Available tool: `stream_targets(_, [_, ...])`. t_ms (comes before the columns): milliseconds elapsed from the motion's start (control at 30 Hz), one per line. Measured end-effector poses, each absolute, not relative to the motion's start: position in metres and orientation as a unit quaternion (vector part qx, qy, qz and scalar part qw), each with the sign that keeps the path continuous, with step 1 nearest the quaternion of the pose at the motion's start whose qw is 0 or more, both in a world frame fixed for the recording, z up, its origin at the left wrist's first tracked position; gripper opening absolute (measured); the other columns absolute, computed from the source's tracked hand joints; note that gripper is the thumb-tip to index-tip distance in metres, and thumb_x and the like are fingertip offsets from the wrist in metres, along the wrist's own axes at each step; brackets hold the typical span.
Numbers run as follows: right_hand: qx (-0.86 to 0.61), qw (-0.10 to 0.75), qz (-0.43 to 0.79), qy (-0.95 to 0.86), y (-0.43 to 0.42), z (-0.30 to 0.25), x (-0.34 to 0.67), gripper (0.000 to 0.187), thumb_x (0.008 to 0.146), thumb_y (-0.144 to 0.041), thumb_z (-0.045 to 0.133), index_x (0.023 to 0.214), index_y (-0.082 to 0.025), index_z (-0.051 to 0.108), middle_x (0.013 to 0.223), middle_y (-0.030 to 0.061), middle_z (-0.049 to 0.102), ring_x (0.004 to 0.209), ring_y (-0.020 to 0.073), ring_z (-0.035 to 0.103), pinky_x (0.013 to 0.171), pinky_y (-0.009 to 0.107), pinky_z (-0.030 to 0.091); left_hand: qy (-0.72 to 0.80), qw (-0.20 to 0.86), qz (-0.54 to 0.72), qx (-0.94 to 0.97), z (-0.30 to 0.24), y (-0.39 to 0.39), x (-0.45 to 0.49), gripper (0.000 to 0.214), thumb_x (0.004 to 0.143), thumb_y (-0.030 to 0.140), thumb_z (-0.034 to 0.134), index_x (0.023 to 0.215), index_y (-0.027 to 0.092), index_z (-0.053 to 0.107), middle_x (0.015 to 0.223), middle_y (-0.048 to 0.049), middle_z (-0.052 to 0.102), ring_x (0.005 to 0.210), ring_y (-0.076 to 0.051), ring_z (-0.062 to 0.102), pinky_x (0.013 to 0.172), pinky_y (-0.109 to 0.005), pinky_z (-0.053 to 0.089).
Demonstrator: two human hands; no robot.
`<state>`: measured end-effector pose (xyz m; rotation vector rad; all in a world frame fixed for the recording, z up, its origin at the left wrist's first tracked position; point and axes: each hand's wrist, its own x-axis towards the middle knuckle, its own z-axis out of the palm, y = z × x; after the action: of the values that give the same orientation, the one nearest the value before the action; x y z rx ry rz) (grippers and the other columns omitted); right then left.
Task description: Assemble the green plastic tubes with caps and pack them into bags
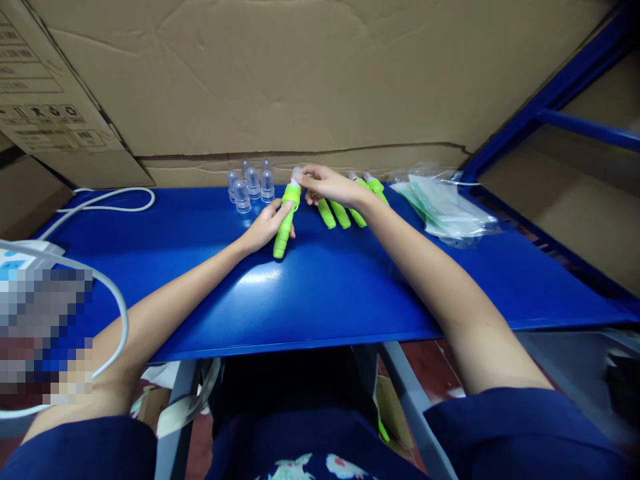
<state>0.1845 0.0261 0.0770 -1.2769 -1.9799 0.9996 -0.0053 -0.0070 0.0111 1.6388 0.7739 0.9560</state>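
Observation:
A lime-green tube-shaped device [283, 236] leans upright above the blue table, its lower end toward me. My left hand [266, 228] is closed round its middle, thumb along the front. At the top end, which shows some white and red, sits a clear plastic cap [297, 173]. The fingers of my right hand [331, 185] pinch this cap. Several loose clear caps [242, 195] stand in a cluster left of the device. Under and beyond my right hand lie several more green devices [341, 215], partly hidden by the hand and forearm.
Clear plastic bags [445, 207] with pale contents lie at the right. A white cable [113, 283] loops over the left side near a power strip [30, 253]. Cardboard [280, 80] walls the back, and a blue metal frame [530, 100] rises at the right.

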Motion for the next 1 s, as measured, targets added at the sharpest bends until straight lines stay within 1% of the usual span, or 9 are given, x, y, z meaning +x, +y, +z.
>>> stream_targets(133, [-0.47,0.262,0.381,-0.752,0.023,0.079,0.183,0.041,0.1,-0.06,0.056,0.087,-0.021,0.056,0.086,0.0052,0.069,0.059,0.0136,0.06,0.052,0.025,0.047,0.323,0.531,0.392,0.678,0.01,-0.006,-0.006,0.043,0.102,0.061,0.048,0.097,0.019,0.048,0.058,-0.0006,0.068,0.053,-0.015,0.065,0.057,-0.024,0.048])
stream_targets(267, [-0.471,0.231,0.359,-0.772,0.021,0.081,0.183,0.053,0.097,-0.072,0.051,0.084,-0.021,0.06,0.091,0.0082,0.073,0.064,0.0162,0.064,0.054,0.027,0.051,0.33,0.535,0.404,0.664,0.011,-0.006,-0.004,0.041,0.102,0.059,0.051,0.096,0.019,0.048,0.06,0.0008,0.067,0.054,-0.013,0.063,0.06,-0.023,0.05])
stream_targets(333, [-0.483,0.238,0.344,-0.77,0.019,0.08,0.181,0.053,0.095,-0.073,0.054,0.095,-0.021,0.062,0.094,0.009,0.073,0.068,0.0181,0.067,0.057,0.029,0.054,0.338,0.542,0.418,0.647,0.01,-0.005,-0.003,0.038,0.103,0.056,0.05,0.097,0.018,0.049,0.063,0.0004,0.068,0.057,-0.013,0.065,0.062,-0.023,0.051])
stream_targets(400, [-0.497,0.257,0.324,-0.763,0.017,0.078,0.179,0.055,0.092,-0.069,0.063,0.118,-0.02,0.058,0.094,0.0086,0.073,0.069,0.0196,0.068,0.06,0.032,0.056,0.345,0.544,0.431,0.632,0.009,-0.003,-0.002,0.037,0.105,0.053,0.047,0.099,0.017,0.052,0.068,-0.0011,0.069,0.062,-0.013,0.067,0.064,-0.023,0.051])
stream_targets(500, [-0.498,0.269,0.295,-0.77,0.014,0.075,0.176,0.083,0.087,-0.056,0.076,0.15,-0.021,0.035,0.094,0.0062,0.072,0.069,0.0205,0.066,0.064,0.035,0.058,0.348,0.541,0.445,0.622,0.005,0.0,-0.002,0.037,0.107,0.05,0.044,0.106,0.015,0.055,0.078,-0.0037,0.072,0.071,-0.014,0.071,0.066,-0.023,0.051])
stream_targets(600, [-0.473,0.261,0.263,-0.799,0.013,0.074,0.176,0.096,0.087,-0.049,0.076,0.158,-0.019,0.02,0.095,0.0053,0.07,0.073,0.0199,0.064,0.07,0.035,0.059,0.352,0.545,0.448,0.615,0.002,0.003,-0.004,0.043,0.104,0.055,0.048,0.112,0.014,0.057,0.086,-0.0064,0.075,0.08,-0.017,0.074,0.07,-0.024,0.051])
stream_targets(733, [-0.441,0.231,0.228,-0.837,0.015,0.074,0.179,0.089,0.089,-0.048,0.074,0.156,-0.018,0.024,0.105,0.0075,0.068,0.084,0.021,0.065,0.081,0.038,0.058,0.356,0.554,0.448,0.605,0.001,0.005,-0.004,0.06,0.102,0.067,0.04,0.118,0.012,0.06,0.089,-0.01,0.077,0.078,-0.018,0.073,0.063,-0.024,0.046])
stream_targets(867, [-0.423,0.213,0.192,-0.86,0.019,0.073,0.183,0.062,0.089,-0.044,0.074,0.14,-0.02,0.049,0.118,0.0096,0.066,0.101,0.0251,0.065,0.092,0.04,0.056,0.345,0.568,0.442,0.603,0.005,0.005,-0.004,0.072,0.102,0.072,0.032,0.125,0.011,0.063,0.088,-0.0106,0.078,0.069,-0.016,0.068,0.055,-0.022,0.039])
stream_targets(1000, [-0.406,0.228,0.235,-0.853,0.025,0.072,0.188,0.046,0.093,-0.043,0.069,0.131,-0.021,0.058,0.112,0.0067,0.066,0.09,0.0195,0.064,0.078,0.032,0.058,0.337,0.573,0.429,0.612,0.01,0.004,-0.004,0.075,0.101,0.074,0.032,0.124,0.011,0.066,0.09,-0.0106,0.078,0.063,-0.012,0.063,0.053,-0.022,0.038])
